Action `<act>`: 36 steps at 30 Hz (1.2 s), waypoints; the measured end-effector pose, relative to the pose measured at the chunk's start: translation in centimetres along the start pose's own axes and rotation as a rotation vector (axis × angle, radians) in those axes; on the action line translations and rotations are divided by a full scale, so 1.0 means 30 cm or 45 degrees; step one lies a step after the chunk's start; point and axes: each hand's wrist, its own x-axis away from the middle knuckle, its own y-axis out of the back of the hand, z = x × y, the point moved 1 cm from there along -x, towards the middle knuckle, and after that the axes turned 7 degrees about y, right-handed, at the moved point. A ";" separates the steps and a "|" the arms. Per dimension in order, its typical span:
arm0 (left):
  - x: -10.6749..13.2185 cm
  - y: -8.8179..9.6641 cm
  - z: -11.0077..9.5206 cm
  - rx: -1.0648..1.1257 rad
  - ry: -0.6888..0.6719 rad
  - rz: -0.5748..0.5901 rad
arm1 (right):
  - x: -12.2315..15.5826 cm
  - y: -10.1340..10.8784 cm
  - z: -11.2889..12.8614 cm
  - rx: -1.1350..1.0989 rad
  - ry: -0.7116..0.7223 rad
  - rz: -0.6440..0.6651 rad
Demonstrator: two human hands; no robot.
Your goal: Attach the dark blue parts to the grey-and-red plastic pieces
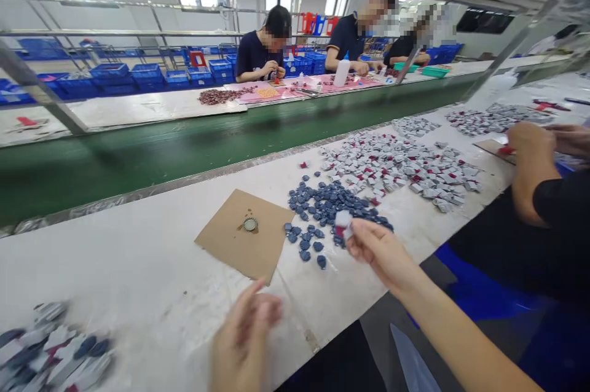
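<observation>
My right hand (375, 249) is raised over the white worktable (152, 263) and pinches a small white and red piece (343, 223) between its fingertips. Just beyond it lies a heap of small dark blue parts (325, 204). My left hand (246, 333) is low at the table's near edge, blurred by motion, with fingers partly curled; nothing shows in it. A brown cardboard sheet (244, 241) with a small round metal ring (250, 224) on it lies between my hands and the far edge.
A spread of white and red pieces (405, 168) lies to the right. More mixed pieces (50, 346) sit at the near left. A co-worker's arm (530, 164) works at my right. A green conveyor belt (184, 146) runs behind; people sit across it by blue crates (147, 75).
</observation>
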 end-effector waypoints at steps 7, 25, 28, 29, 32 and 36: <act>0.005 -0.137 0.000 0.413 0.207 0.270 | 0.199 -0.251 0.045 -0.217 -0.031 0.295; -0.024 0.176 0.099 0.304 0.116 -0.439 | -0.066 -0.125 -0.042 1.403 0.331 0.531; -0.024 0.176 0.091 0.330 0.141 -0.418 | -0.084 -0.145 -0.006 1.328 0.506 0.543; -0.025 0.177 0.088 0.336 0.146 -0.403 | -0.090 -0.164 0.006 1.271 0.606 0.530; -0.025 0.182 0.081 0.314 0.172 -0.379 | -0.120 -0.261 0.034 1.137 0.851 0.505; -0.020 0.185 0.076 0.322 0.174 -0.371 | -0.186 -0.407 0.054 1.142 0.955 0.622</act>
